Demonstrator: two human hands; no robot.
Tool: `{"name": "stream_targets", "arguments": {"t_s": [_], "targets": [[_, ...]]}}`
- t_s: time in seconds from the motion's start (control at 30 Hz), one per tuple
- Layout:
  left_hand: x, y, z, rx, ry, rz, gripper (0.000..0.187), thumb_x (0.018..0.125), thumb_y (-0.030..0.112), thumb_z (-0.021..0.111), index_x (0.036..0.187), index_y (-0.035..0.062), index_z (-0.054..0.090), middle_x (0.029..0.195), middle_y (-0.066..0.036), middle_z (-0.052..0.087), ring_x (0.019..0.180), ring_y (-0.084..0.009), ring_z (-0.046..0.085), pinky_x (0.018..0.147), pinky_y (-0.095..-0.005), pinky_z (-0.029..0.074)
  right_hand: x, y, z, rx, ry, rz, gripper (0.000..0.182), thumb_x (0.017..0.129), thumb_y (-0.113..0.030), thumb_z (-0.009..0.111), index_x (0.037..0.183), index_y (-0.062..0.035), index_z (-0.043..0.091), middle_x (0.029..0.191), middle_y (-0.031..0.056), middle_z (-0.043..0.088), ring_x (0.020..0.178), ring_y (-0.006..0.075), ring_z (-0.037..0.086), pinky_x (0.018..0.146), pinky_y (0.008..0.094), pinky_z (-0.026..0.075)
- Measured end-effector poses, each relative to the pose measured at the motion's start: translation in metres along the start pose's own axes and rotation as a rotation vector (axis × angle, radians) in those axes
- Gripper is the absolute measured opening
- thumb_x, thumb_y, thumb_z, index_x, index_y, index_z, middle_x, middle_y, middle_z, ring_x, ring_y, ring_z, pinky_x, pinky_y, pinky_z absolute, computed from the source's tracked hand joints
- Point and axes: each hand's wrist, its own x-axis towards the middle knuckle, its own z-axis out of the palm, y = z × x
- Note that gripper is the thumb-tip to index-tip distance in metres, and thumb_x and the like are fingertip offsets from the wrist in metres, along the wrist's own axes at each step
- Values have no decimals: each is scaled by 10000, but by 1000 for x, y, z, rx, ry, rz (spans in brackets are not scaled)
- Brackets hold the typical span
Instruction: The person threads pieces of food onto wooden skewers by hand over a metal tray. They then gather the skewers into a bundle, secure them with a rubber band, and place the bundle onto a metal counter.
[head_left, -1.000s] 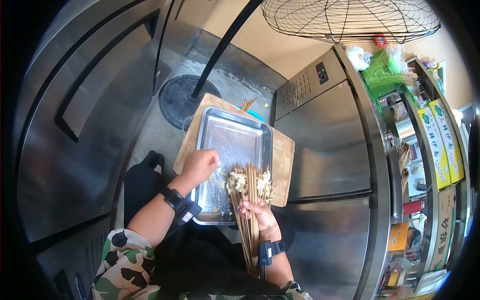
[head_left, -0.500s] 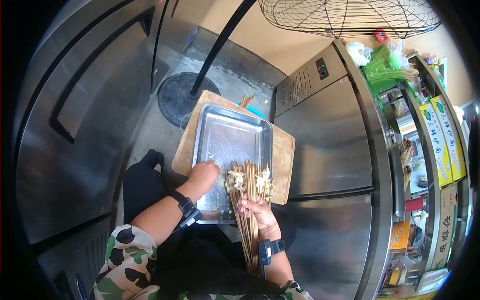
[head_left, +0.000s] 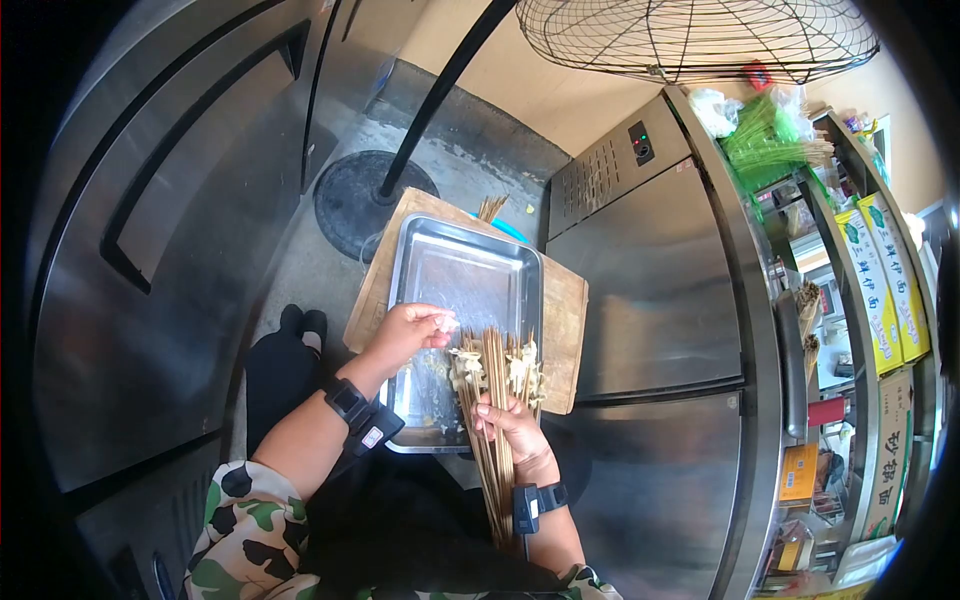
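My right hand (head_left: 515,432) is wrapped round a bundle of bamboo skewers (head_left: 490,490), its thumb across the front. Pale yellowish-white food pieces (head_left: 524,370) are threaded near the upper ends of some skewers; those in the middle look bare. To the left of the skewer tips, my left hand (head_left: 405,335) is closed, pinching a small whitish piece of food (head_left: 446,322) at its fingertips. Both hands are over a shallow steel tray (head_left: 398,275), which has pale scraps and moisture on its bottom. I cannot make out what kind of food it is.
Beneath the tray is a wooden board (head_left: 567,325). More skewers (head_left: 491,207) stick up behind it, beside something blue. A fan's round black base (head_left: 350,200) stands on the floor. Steel cabinets (head_left: 650,280) flank both sides, and packed shelves (head_left: 850,300) rise at the right.
My left hand has risen from the tray and turned, and a whitish piece now shows at its fingertips. My right hand keeps its grip on the skewers, nearly in place.
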Motion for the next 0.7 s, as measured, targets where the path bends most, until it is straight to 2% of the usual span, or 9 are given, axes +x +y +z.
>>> {"name": "stream_targets", "arguments": {"t_s": [0.33,0.63,0.7], "targets": [[-5,6,3,-230,5,-34,168,879,56,511,1030,-5,553,963,-118,610,849,-148,600,773,-249,500,1,-1,5,-40,-6,31,89,799,-108,651,864,-70,604,671,36,614,502,62,507,477,174,391],[-3,-2,8,-154,50,14,124,846,47,569,965,13,572,948,-84,616,846,-141,601,760,-249,503,0,-3,10,-76,-7,31,101,798,-112,653,869,-69,596,666,31,604,513,64,510,479,178,392],[-2,-4,8,-131,48,19,148,848,44,565,992,10,572,951,-86,614,848,-141,599,769,-253,502,1,-2,9,-72,-6,33,105,797,-113,654,872,-67,595,666,32,604,514,66,513,481,179,395]]}}
